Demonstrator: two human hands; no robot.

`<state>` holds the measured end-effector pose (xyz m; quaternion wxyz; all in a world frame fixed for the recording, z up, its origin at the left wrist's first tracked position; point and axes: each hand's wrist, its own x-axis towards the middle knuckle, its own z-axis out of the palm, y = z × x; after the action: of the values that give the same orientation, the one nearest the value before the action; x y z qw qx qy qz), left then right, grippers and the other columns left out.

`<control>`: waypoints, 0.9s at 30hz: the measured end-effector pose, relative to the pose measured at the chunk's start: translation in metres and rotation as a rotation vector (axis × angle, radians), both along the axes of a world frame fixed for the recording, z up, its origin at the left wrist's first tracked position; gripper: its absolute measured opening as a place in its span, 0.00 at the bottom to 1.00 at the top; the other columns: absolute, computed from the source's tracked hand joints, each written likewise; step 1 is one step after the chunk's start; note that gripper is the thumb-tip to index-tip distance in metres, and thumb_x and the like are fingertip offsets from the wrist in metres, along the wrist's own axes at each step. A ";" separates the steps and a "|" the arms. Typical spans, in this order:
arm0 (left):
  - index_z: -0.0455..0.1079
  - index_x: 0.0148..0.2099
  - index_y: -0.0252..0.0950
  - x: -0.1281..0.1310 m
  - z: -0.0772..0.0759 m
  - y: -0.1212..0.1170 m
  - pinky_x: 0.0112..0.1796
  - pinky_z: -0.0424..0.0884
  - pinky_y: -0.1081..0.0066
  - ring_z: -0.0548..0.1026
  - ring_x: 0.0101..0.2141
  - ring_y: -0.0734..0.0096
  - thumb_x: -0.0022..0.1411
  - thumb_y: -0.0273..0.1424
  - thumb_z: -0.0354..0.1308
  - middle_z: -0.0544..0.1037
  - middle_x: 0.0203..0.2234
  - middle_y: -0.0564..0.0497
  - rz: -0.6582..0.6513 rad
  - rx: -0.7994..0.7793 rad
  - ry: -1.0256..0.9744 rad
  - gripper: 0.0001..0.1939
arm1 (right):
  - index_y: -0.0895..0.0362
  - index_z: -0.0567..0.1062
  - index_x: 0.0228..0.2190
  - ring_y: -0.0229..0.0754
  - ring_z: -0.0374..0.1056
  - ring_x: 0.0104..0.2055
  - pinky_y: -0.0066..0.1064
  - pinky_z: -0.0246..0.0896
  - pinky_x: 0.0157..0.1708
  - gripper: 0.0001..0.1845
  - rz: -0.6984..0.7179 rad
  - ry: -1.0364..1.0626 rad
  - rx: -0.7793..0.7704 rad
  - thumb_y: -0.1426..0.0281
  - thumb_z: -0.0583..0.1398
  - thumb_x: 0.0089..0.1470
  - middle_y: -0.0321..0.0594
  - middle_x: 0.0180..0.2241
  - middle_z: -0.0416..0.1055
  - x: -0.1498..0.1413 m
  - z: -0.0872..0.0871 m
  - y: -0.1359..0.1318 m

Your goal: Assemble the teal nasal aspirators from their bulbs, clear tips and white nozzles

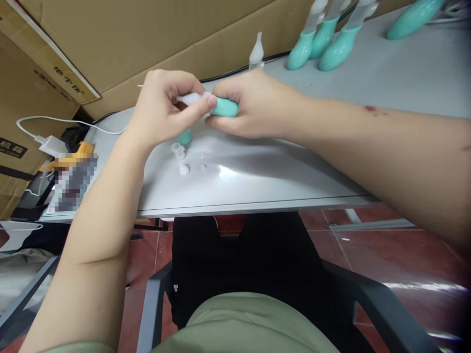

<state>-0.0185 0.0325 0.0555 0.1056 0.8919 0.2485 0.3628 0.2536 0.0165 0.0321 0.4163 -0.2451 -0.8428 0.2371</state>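
Note:
My left hand (162, 105) is closed on the white translucent nozzle (188, 99) of a bulb nasal aspirator, its thumb pressing where nozzle and bulb meet. Wrapped around the teal bulb (225, 107) is my right hand (255, 100). Both parts are held in line above the grey table. Below my left hand, part of another teal piece (185, 137) shows, mostly hidden. Close by lie a small clear plastic fitting (179, 151), a white disc (184, 169) and two tiny whitish bits (203, 167). Behind my right hand stands a translucent pointed tip (256, 51), its lower part hidden.
Several teal aspirators (340, 46) stand at the back right, with another teal bulb (414, 19) farther right. Cardboard (176, 34) walls the table's back edge, where a black cable runs. At left are a white charger (53, 146) with its cord and a yellow object (79, 153).

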 end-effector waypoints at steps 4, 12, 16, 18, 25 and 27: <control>0.87 0.36 0.49 0.004 0.010 -0.014 0.29 0.56 0.55 0.64 0.25 0.65 0.74 0.60 0.78 0.81 0.24 0.53 0.164 0.014 0.058 0.23 | 0.51 0.76 0.23 0.29 0.56 0.28 0.19 0.45 0.21 0.22 0.041 0.056 -0.041 0.73 0.78 0.63 0.29 0.19 0.65 -0.001 -0.003 0.001; 0.74 0.28 0.47 0.022 0.021 -0.031 0.31 0.54 0.57 0.56 0.24 0.68 0.71 0.71 0.71 0.54 0.15 0.58 0.123 -0.054 0.091 0.37 | 0.53 0.89 0.39 0.29 0.66 0.36 0.21 0.65 0.39 0.04 0.010 -0.157 -0.006 0.74 0.73 0.66 0.27 0.34 0.81 0.001 0.004 -0.007; 0.75 0.28 0.45 0.028 0.033 -0.050 0.32 0.56 0.58 0.59 0.25 0.68 0.73 0.59 0.71 0.57 0.16 0.57 0.112 -0.154 0.124 0.28 | 0.56 0.91 0.49 0.35 0.71 0.39 0.31 0.73 0.47 0.06 0.055 -0.247 0.142 0.72 0.73 0.71 0.30 0.40 0.85 0.008 0.002 -0.004; 0.74 0.28 0.44 0.026 0.037 -0.054 0.31 0.55 0.59 0.58 0.25 0.70 0.72 0.53 0.71 0.60 0.17 0.56 0.085 -0.182 0.152 0.25 | 0.56 0.91 0.49 0.35 0.72 0.40 0.31 0.73 0.48 0.06 0.082 -0.261 0.184 0.72 0.73 0.74 0.31 0.41 0.84 0.010 0.001 -0.002; 0.68 0.26 0.43 0.015 0.039 -0.051 0.27 0.46 0.61 0.53 0.24 0.74 0.74 0.51 0.70 0.57 0.19 0.57 0.017 -0.243 0.190 0.28 | 0.57 0.85 0.42 0.31 0.65 0.35 0.28 0.59 0.38 0.07 0.188 -0.241 0.138 0.77 0.77 0.69 0.27 0.34 0.77 0.010 0.003 -0.002; 0.64 0.25 0.44 0.014 0.039 -0.050 0.27 0.45 0.60 0.51 0.24 0.73 0.75 0.54 0.74 0.55 0.18 0.58 0.000 -0.271 0.210 0.34 | 0.57 0.84 0.39 0.31 0.62 0.33 0.27 0.55 0.34 0.08 0.220 -0.233 0.105 0.75 0.77 0.69 0.27 0.30 0.74 0.010 0.004 -0.004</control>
<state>-0.0042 -0.0179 0.0943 0.1982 0.9026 0.3046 0.2306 0.2632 0.0125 0.0360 0.2995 -0.1550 -0.9184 0.2071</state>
